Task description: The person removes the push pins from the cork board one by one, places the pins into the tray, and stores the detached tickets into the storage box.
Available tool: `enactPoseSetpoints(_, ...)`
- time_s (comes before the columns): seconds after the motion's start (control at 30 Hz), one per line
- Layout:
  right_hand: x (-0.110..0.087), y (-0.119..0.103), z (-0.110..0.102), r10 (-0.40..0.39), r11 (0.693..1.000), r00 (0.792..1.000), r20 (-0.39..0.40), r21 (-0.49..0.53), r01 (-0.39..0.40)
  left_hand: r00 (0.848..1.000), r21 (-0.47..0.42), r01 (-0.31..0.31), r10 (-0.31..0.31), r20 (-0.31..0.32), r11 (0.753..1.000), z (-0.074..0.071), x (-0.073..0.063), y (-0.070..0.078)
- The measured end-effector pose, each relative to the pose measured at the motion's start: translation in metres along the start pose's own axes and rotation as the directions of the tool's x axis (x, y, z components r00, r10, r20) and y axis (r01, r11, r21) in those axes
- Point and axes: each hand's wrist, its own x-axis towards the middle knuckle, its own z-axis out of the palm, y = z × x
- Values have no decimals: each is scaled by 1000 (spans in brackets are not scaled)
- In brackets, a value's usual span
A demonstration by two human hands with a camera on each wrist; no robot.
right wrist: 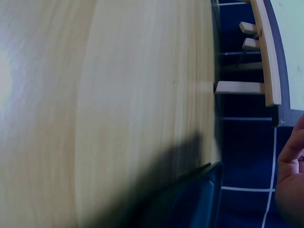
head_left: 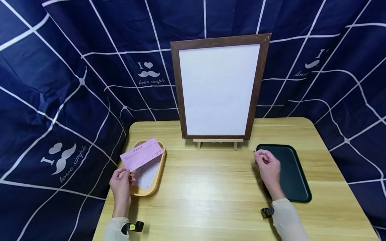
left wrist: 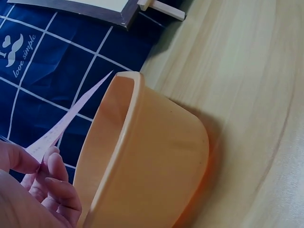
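Note:
My left hand (head_left: 120, 184) pinches a pink printed paper slip (head_left: 141, 154) by its near corner, between thumb and fingers. In the left wrist view the slip (left wrist: 71, 116) shows almost edge-on. It overlaps the orange-yellow basket (head_left: 162, 170) in the head view, and white printed slips (head_left: 147, 175) lie inside. My right hand (head_left: 268, 167) hovers at the left edge of a dark green tray (head_left: 291, 174). Its fingers are curled, with a small dark thing (head_left: 254, 151) at the fingertips; I cannot tell what kind. The right wrist view catches only part of this hand (right wrist: 290, 175).
A brown-framed whiteboard (head_left: 220, 90) stands on a small wooden easel (head_left: 217, 141) at the back of the wood-grain table (head_left: 205, 201). Dark blue cloth (head_left: 126, 30) with white lines hangs behind and at both sides.

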Motion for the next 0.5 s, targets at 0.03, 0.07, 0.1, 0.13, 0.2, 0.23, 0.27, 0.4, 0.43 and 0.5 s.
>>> enactPoseSetpoints(0.03,1,1,-2,2,1000,1000,0,0,-2,1000,2,7,-7,-2,1000,-1,0,0)
enactPoseSetpoints(0.07,1,3,-4,7,1000,1000,-2,1,-7,1000,8,16,-16,-6,1000,-1,0,0)
enactPoseSetpoints(0.1,2,4,-6,11,1000,1000,-4,1,-11,1000,8,24,-23,-9,1000,-1,0,0)
enactPoseSetpoints(0.13,2,4,-8,18,1000,1000,-7,1,-18,1000,6,30,-30,-11,1000,-1,0,0)
enactPoseSetpoints(0.2,3,6,-11,32,999,999,-12,-8,-32,999,2,37,-37,-18,999,-1,0,0)
enactPoseSetpoints(0.23,4,6,-12,42,999,999,-12,-13,-43,999,3,34,-34,-24,999,-1,0,1)
enactPoseSetpoints(0.27,4,7,-14,53,998,999,-11,-20,-54,999,8,31,-30,-33,999,-1,-1,1)
enactPoseSetpoints(0.4,6,9,-19,109,993,994,5,-52,-109,998,46,11,-8,-55,999,-2,0,2)
enactPoseSetpoints(0.43,6,9,-20,126,990,992,10,-65,-126,998,62,9,-6,-60,998,-3,-1,3)
enactPoseSetpoints(0.5,6,10,-23,161,983,987,24,-95,-158,998,92,7,-2,-59,996,-5,-1,2)
